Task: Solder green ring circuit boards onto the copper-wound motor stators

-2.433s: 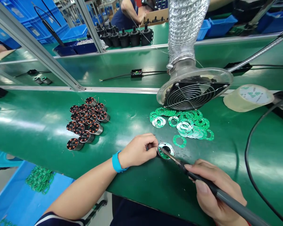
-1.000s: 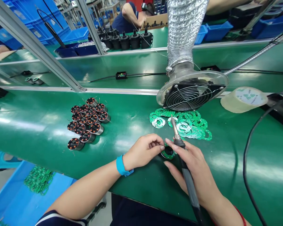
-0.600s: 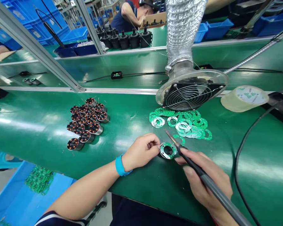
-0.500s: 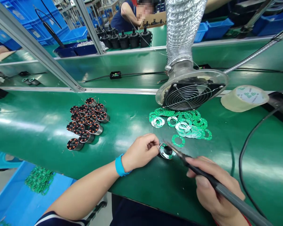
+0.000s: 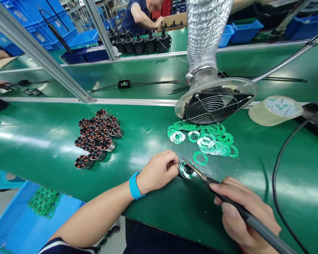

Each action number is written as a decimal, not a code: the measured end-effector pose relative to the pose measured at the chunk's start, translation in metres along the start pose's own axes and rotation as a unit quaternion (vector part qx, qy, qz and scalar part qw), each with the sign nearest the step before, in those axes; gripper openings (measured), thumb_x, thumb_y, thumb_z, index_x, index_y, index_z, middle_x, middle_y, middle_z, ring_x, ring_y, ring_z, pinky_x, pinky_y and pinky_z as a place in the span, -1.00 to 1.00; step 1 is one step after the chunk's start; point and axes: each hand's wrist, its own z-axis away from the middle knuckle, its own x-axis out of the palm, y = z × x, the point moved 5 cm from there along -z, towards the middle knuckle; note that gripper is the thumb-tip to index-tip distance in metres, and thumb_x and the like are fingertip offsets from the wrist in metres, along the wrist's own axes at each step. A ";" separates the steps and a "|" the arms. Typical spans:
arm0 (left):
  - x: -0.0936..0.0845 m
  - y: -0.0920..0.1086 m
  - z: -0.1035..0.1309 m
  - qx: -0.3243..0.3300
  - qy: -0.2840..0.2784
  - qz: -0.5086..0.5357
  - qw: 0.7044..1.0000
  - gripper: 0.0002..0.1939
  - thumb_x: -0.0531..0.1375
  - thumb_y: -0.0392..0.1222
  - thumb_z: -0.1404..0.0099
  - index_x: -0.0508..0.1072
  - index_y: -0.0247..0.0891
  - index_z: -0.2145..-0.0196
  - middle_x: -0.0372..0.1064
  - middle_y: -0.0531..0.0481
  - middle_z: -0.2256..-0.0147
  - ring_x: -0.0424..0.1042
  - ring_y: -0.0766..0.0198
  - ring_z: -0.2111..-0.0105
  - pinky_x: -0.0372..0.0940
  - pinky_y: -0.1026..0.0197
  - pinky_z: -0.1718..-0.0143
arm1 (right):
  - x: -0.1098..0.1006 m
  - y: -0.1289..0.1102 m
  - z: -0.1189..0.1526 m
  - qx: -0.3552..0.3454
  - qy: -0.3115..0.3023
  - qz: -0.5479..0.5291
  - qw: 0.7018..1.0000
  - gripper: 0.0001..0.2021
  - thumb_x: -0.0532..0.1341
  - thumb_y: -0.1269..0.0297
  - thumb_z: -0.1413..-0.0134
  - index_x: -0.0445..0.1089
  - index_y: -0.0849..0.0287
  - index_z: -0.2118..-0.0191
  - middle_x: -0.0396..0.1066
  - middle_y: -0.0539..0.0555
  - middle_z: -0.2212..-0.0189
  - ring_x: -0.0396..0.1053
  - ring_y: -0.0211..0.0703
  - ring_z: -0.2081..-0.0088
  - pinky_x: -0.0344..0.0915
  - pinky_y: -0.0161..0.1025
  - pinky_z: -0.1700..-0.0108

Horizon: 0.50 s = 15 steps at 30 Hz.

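Observation:
My left hand (image 5: 163, 168) is closed, thumb and fingertips pinched at the left edge of a round motor stator (image 5: 181, 174) with a green ring-shaped circuit board (image 5: 184, 171) on top. In my right hand (image 5: 247, 211) is a soldering iron (image 5: 234, 201), gripped like a pen. Its metal tip reaches over the upper edge of the ring board; whether it touches is too fine to tell. Just behind the stator lies a loose ring board (image 5: 200, 158), and beyond it a heap of similar boards (image 5: 214, 143).
At left stands a group of stators (image 5: 96, 134) with copper windings. A fume extractor (image 5: 209, 106) hangs above the board heap. A tape roll (image 5: 275, 110) sits at right, near the iron's cable (image 5: 275, 176). A blue bin (image 5: 18, 225) is lower left. Someone (image 5: 140, 16) works across the bench.
The soldering iron's tip has shifted slightly over the ring board, and its cable has swung right. My left hand stays put. Cabled black modules beyond the rail have moved left; the person opposite has shifted.

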 end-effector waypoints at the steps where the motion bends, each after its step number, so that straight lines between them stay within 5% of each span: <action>1: 0.000 0.001 0.000 0.007 0.000 -0.002 1.000 -0.87 0.07 -0.42 -0.11 0.23 -0.23 0.50 0.19 0.12 0.51 0.18 0.37 0.49 0.09 0.32 0.45 | 0.000 -0.001 -0.001 -0.007 0.000 -0.002 1.000 -0.82 0.07 0.35 -0.27 0.42 0.15 0.15 0.31 -0.04 0.63 0.30 -0.23 0.61 0.23 -0.24 0.53; 10: 0.001 0.003 0.001 0.042 0.001 -0.047 0.998 -0.86 0.05 -0.41 -0.14 0.20 -0.22 0.51 0.19 0.11 0.51 0.18 0.35 0.48 0.13 0.31 0.41 | 0.001 0.001 0.005 -0.005 0.002 -0.009 1.000 -0.82 0.09 0.32 -0.27 0.43 0.13 0.13 0.32 -0.04 0.64 0.31 -0.21 0.63 0.28 -0.21 0.53; 15: 0.002 0.004 0.002 0.072 0.008 -0.077 0.994 -0.85 0.04 -0.41 -0.15 0.19 -0.22 0.50 0.18 0.10 0.50 0.17 0.34 0.47 0.12 0.30 0.40 | 0.008 0.020 0.014 0.096 0.044 0.039 0.994 -0.66 0.12 0.38 -0.28 0.31 0.07 -0.14 0.57 0.06 0.29 0.54 -0.14 0.31 0.47 -0.19 0.24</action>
